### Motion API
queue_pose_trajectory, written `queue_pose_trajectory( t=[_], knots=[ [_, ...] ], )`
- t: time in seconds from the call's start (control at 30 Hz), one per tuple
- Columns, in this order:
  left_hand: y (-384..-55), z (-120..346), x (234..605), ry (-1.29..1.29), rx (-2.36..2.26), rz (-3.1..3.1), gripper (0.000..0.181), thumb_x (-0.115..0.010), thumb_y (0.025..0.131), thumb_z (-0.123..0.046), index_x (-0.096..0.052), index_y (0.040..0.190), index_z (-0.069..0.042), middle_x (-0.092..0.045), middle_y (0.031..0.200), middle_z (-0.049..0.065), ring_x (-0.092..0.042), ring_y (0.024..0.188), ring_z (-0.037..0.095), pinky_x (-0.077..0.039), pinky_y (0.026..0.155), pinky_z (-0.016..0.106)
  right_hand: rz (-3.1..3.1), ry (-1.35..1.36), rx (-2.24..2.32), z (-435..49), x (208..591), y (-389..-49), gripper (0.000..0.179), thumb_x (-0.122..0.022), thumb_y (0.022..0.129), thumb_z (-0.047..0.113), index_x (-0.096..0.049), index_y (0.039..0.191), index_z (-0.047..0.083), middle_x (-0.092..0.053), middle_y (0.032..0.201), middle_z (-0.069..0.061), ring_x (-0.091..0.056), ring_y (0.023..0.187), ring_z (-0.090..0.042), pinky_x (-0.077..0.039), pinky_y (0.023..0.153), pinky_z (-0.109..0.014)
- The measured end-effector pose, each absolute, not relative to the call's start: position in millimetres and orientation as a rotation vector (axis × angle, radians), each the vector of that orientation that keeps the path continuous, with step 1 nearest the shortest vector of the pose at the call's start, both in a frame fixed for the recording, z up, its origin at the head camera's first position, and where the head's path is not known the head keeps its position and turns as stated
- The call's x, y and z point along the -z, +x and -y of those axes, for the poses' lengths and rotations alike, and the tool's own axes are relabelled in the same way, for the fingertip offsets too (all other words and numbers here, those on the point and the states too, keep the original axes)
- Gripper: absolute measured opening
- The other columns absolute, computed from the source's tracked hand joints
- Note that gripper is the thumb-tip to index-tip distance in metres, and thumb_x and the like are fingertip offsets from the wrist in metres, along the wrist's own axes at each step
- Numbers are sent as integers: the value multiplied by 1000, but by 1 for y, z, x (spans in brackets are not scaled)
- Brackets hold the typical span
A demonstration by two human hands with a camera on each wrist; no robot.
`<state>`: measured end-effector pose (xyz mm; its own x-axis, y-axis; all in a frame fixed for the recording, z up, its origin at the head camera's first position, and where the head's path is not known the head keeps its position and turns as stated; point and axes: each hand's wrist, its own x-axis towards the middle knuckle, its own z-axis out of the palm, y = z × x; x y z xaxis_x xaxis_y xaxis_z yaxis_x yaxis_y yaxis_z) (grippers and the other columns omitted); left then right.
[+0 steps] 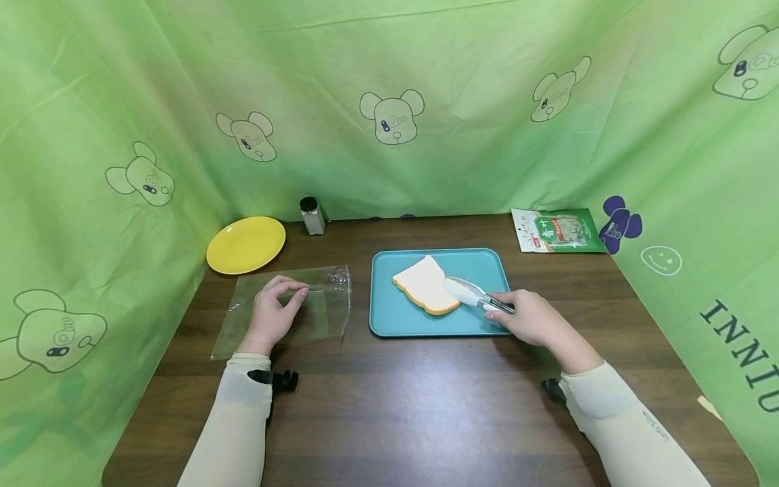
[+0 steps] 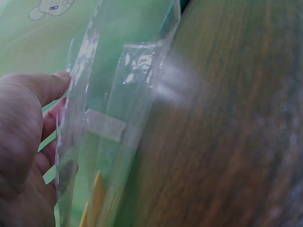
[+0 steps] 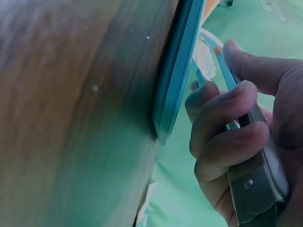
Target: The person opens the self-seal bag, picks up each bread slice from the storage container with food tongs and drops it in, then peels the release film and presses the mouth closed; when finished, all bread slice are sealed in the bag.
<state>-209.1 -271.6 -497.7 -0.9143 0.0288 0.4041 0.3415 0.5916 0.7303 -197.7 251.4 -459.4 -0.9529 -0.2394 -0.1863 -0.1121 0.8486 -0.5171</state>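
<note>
A clear plastic bag (image 1: 331, 308) lies on the left half of the table. My left hand (image 1: 272, 316) pinches its upper layer between thumb and fingers; the left wrist view shows the film (image 2: 106, 90) lifted upright from the fingertips. On the right, my right hand (image 1: 531, 316) grips a pair of tongs (image 1: 471, 293) with metal handles (image 3: 251, 179) and pale tips. The tips reach over the right side of a slice of bread (image 1: 420, 284), white with a brown crust. This slice lies on a blue rectangular tray (image 1: 386, 323).
At the back left are a yellow plate (image 1: 246, 245) and a small black-capped shaker (image 1: 313, 218). A green and white food packet (image 1: 560, 230) lies at the back right. Green printed cloth (image 1: 462, 155) hangs behind and beside the brown wooden table (image 1: 414, 412).
</note>
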Motion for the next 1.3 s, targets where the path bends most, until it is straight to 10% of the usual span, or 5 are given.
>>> queue_pose_trajectory(
  t=[0.23, 0.87, 1.3],
  knots=[
    [-209, 271, 497, -305, 1236, 2473, 15, -73, 102, -28, -80, 107, -17, -66, 106, -6, -63, 104, 14, -48, 86, 36, -2720, -321, 951, -261, 468, -203, 58, -73, 100, 37, -61, 144, 1, -64, 108, -15, -42, 68, -20, -39, 59, -35],
    [-209, 271, 496, -319, 1236, 2450, 11, -72, 102, -24, -80, 106, -18, -66, 106, -5, -62, 102, 15, -47, 83, 30, -2627, -271, 1097, -266, 459, -199, 62, -73, 100, 42, -59, 147, 4, -63, 104, -13, -39, 66, -18, -39, 55, -33],
    [-209, 272, 497, -330, 1226, 2428, 11, -73, 102, -22, -81, 106, -16, -67, 106, -3, -63, 102, 17, -47, 80, 35, -2621, -270, 1131, -267, 447, -196, 60, -72, 100, 40, -59, 148, 5, -40, 74, -1, -28, 52, -9, -34, 46, -28]
  ],
)
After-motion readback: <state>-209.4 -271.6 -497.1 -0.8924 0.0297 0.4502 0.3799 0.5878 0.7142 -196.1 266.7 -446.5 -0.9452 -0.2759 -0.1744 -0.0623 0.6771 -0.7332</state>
